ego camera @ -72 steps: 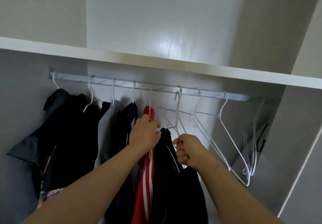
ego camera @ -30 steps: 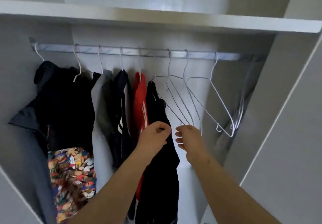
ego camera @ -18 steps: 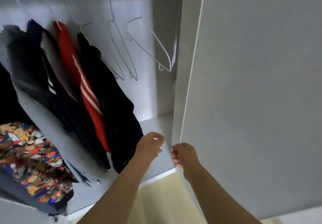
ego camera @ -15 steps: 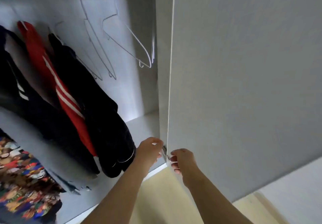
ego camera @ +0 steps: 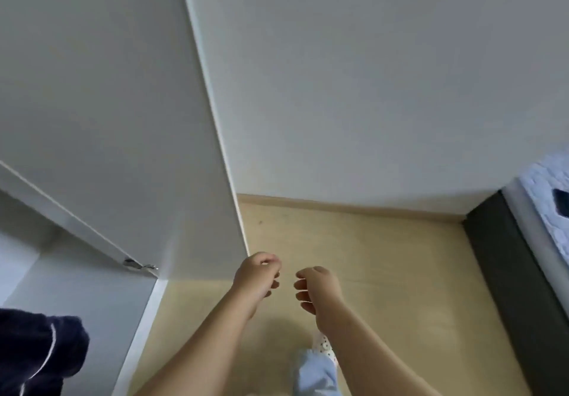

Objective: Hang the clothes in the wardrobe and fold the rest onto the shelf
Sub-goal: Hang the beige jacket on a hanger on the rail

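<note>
**Camera swung down off the rail**

Hangers and the red top are out of shot now; only a dark garment (ego camera: 37, 349) peeks in bottom left. The left hand (ego camera: 257, 275) and right hand (ego camera: 317, 288) came off the clothes and now hang loosely curled over the floor (ego camera: 385, 257). A bed (ego camera: 548, 198) popped in on the right.

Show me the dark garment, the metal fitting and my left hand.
dark garment (ego camera: 30, 343), head view, lower fabric.
metal fitting (ego camera: 137, 264), head view, shiny middle.
left hand (ego camera: 256, 276), head view, back of hand.

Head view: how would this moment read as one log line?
left hand: empty, loosely curled | right hand: empty, loosely curled | both: above floor, beside wardrobe door | dark garment: untouched, apart from both hands
</note>
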